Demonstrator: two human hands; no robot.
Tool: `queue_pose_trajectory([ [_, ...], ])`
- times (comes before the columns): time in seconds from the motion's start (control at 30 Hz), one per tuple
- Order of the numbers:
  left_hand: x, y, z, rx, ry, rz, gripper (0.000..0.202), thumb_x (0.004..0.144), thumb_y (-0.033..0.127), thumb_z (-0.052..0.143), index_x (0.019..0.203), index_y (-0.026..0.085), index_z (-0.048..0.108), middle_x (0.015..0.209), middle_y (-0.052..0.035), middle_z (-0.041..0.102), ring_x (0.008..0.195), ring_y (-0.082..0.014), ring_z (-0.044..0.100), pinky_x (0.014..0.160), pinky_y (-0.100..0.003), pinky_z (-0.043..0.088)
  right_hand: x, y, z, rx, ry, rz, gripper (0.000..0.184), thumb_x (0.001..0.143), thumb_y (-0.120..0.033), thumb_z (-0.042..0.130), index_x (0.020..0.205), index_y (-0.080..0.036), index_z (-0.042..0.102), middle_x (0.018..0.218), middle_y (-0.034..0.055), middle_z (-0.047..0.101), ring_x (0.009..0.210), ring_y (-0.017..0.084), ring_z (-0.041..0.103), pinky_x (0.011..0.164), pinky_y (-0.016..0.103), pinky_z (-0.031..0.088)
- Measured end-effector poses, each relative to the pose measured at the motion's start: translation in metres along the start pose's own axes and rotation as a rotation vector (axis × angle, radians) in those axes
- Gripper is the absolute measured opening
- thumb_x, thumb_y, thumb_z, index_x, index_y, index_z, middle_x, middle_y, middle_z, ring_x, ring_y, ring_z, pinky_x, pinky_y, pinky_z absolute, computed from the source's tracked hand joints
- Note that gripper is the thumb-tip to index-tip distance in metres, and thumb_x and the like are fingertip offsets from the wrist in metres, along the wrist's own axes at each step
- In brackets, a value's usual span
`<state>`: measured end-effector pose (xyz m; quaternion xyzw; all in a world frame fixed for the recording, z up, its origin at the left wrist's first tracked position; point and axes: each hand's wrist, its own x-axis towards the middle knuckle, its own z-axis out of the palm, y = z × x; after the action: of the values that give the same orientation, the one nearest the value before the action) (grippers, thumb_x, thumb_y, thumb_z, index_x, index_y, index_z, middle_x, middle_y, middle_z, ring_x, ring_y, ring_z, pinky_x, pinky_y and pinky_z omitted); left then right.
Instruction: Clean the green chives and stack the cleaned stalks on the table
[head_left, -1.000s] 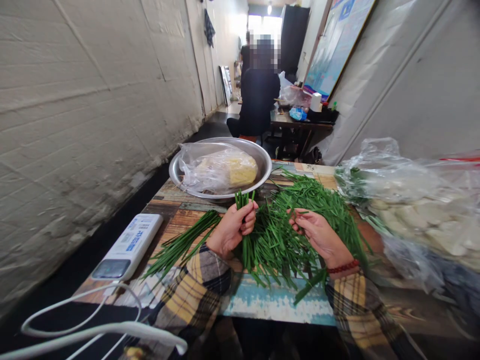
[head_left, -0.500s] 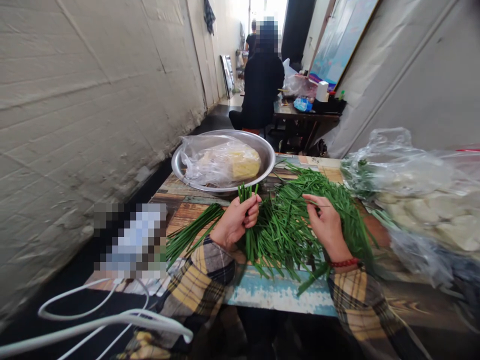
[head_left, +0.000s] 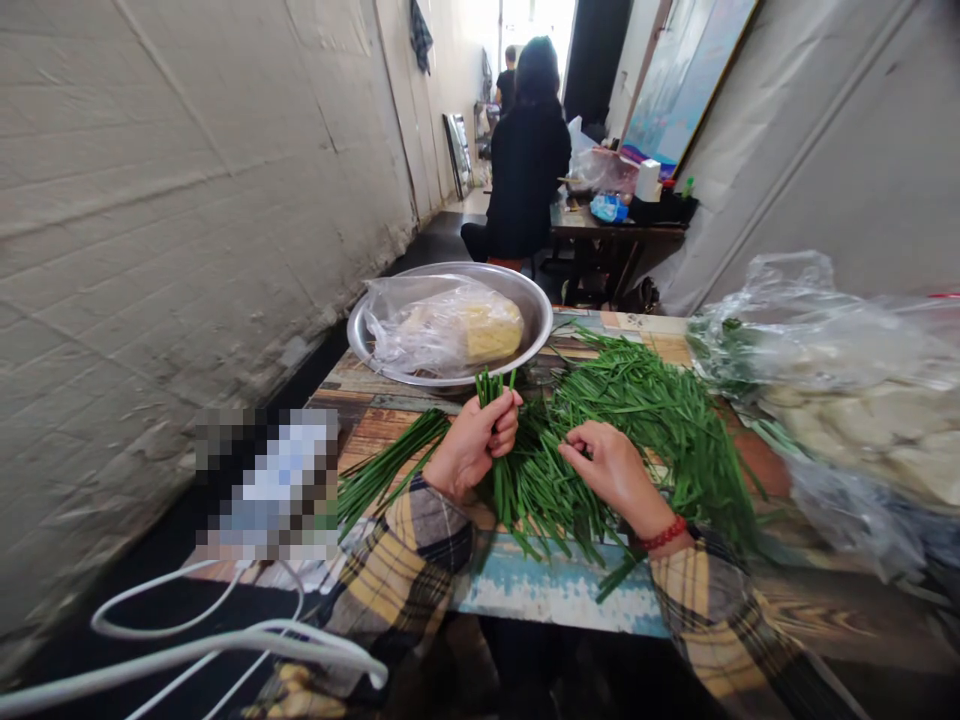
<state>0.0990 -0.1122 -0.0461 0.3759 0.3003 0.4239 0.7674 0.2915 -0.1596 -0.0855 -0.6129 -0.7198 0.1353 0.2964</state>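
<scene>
My left hand (head_left: 480, 445) is closed around an upright bunch of garlic chives (head_left: 489, 384), the cut ends poking out above the fist and the leaves hanging below. To its right, my right hand (head_left: 611, 470) hovers over or touches a loose heap of garlic chives (head_left: 652, 400). Its thumb and fingertips are drawn together in a pinch; what lies between them is too small to tell. A neater bundle of garlic chives (head_left: 394, 462) lies on the table left of my left wrist.
Behind the hands stands a metal basin (head_left: 544, 330) holding a plastic-wrapped yellowish block (head_left: 491, 330). Plastic bags (head_left: 795, 330) with pale lumps fill the table's right side. White cables (head_left: 247, 640) loop at lower left. A person in black (head_left: 529, 170) sits farther back.
My right hand has moved left across the heap, towards my left hand, and its fingers have drawn closer together. My left hand still holds its bunch in the same place.
</scene>
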Motion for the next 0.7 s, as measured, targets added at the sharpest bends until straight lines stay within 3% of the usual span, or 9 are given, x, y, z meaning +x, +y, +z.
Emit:
queue_pose_trajectory([
  [0.13,0.001,-0.001,-0.001,0.002,-0.009,0.003,0.028,0.077,0.04,0.064,0.081,0.015,0.052,0.051,0.0096,0.029,0.038,-0.002,0.02,0.035,-0.014,0.015,0.005,0.012,-0.004,0.367,0.058,0.145,0.026,0.079,-0.042,0.057,0.073,-0.018,0.064,0.07,0.0028,0.061,0.063,0.015,0.051,0.06,0.027,0.04],
  [0.27,0.001,-0.004,-0.001,0.037,-0.011,0.008,0.029,0.077,0.041,0.064,0.082,0.014,0.055,0.051,0.0095,0.028,0.039,-0.0019,0.019,0.036,-0.015,0.014,0.006,0.012,-0.01,0.603,0.096,0.177,0.027,0.076,-0.045,0.061,0.073,-0.018,0.062,0.076,0.0029,0.06,0.072,0.016,0.053,0.067,0.027,0.042],
  [0.53,-0.001,-0.015,0.003,0.176,-0.001,-0.015,0.035,0.07,0.037,0.072,0.092,0.013,0.059,0.051,0.0097,0.031,0.039,-0.0019,0.022,0.037,-0.017,0.016,0.005,-0.013,-0.009,0.532,0.121,0.089,0.026,0.075,-0.041,0.062,0.062,-0.019,0.054,0.08,0.0038,0.058,0.075,0.017,0.053,0.07,0.028,0.041],
  [0.7,-0.001,-0.018,0.004,0.157,-0.039,-0.033,0.031,0.072,0.037,0.07,0.088,0.013,0.057,0.05,0.0098,0.03,0.04,-0.0022,0.022,0.037,-0.018,0.015,0.004,-0.019,-0.009,0.564,0.01,0.067,0.027,0.076,-0.04,0.059,0.06,-0.019,0.053,0.081,0.0041,0.059,0.079,0.018,0.054,0.074,0.029,0.041],
])
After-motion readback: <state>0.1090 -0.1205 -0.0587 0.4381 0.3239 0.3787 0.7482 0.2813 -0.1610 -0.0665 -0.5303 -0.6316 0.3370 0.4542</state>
